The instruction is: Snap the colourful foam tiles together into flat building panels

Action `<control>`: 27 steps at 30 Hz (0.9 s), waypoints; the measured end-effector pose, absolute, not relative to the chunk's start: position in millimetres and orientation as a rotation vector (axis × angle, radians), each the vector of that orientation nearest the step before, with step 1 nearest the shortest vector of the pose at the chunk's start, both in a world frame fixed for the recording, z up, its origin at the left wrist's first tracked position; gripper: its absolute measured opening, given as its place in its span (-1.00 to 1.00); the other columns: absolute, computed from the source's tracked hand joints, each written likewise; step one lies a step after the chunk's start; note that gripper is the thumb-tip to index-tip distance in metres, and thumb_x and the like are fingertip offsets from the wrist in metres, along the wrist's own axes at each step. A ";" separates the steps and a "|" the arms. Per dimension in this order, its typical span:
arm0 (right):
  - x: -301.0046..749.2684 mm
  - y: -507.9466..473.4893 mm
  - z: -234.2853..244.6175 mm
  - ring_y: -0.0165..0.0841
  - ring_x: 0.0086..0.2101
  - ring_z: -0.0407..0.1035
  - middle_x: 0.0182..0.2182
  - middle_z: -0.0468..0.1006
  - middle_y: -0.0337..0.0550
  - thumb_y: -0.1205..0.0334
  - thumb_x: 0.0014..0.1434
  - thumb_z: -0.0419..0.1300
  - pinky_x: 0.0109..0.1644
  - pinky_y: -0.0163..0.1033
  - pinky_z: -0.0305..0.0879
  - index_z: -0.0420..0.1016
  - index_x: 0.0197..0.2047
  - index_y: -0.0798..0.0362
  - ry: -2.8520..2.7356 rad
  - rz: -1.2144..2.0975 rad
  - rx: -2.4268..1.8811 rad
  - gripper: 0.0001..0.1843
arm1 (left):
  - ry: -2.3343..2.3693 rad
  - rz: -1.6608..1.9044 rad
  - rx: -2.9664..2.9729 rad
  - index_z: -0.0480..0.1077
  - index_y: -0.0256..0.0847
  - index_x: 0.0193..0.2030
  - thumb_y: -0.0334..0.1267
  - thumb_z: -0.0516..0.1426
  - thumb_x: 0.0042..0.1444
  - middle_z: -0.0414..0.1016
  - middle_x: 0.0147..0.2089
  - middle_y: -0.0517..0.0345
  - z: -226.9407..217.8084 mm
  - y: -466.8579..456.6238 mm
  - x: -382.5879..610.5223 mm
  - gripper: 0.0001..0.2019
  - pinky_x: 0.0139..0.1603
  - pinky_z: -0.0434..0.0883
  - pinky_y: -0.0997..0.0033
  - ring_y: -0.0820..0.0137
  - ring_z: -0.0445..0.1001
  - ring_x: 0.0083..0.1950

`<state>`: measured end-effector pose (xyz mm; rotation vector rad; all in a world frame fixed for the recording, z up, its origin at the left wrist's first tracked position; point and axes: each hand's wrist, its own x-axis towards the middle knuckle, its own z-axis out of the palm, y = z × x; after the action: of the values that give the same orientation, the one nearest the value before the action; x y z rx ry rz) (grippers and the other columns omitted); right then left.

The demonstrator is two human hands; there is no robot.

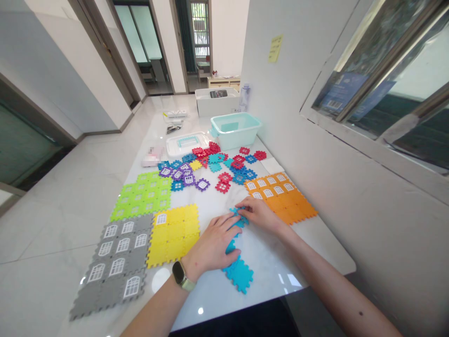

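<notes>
Fingers [226, 229] of left hand [212, 245] and right hand [257, 214] spread flat, unclamped, on a loose strip of interlocking blue foam tiles [239, 276], just beside a joined orange foam panel [282, 199] on the white marble counter [270, 285].

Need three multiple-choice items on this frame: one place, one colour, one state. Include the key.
1. Which arm wears the watch?
A. Left
B. Right
C. Neither

2. What colour is the interlocking foam mat nearest the right hand?
A. Green
B. Orange
C. Grey

3. What state is the pale teal plastic tub in?
A. Lidded
B. Upside down
C. Open-topped

Key:
1. A, it sits at the wrist of the left hand.
2. B, its orange squares lie just beside the right hand.
3. C, its inside shows from above.
</notes>
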<state>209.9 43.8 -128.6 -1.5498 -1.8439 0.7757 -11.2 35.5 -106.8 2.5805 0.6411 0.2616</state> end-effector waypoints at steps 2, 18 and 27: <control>209.9 43.9 -129.9 -0.33 -0.35 0.44 -0.29 0.58 -0.11 0.36 0.13 0.24 -0.23 -0.22 0.34 0.64 -0.15 0.01 -1.842 0.769 -1.554 -0.77 | 0.631 0.245 2.582 0.29 -0.07 0.20 -0.18 0.25 0.07 0.23 0.37 0.00 -107.3 35.9 -10.8 -0.47 0.37 0.11 -0.04 0.09 0.06 0.45; 210.1 43.5 -134.5 -0.34 -0.36 0.41 -0.31 0.57 -0.11 0.34 0.13 0.23 -0.21 -0.21 0.33 0.60 -0.10 0.06 -1.798 0.711 -1.595 -0.76 | 0.660 0.291 2.566 0.37 -0.10 0.13 -0.21 0.26 0.05 0.28 0.31 -0.02 -104.9 32.3 -9.8 -0.53 0.31 0.19 0.00 0.08 0.20 0.34; 209.6 41.3 -127.3 -0.33 -0.34 0.44 -0.28 0.60 -0.11 0.30 0.14 0.19 -0.24 -0.22 0.34 0.60 -0.17 0.04 -1.722 0.756 -1.593 -0.80 | 0.679 0.326 2.557 0.42 -0.10 0.03 -0.21 0.29 0.04 0.35 0.20 0.01 -104.7 31.3 -10.5 -0.61 0.22 0.28 0.02 0.09 0.28 0.21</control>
<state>209.6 41.3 -127.3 -1.5927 -1.7216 0.7563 -10.5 31.3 -104.7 2.5570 0.6786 0.3259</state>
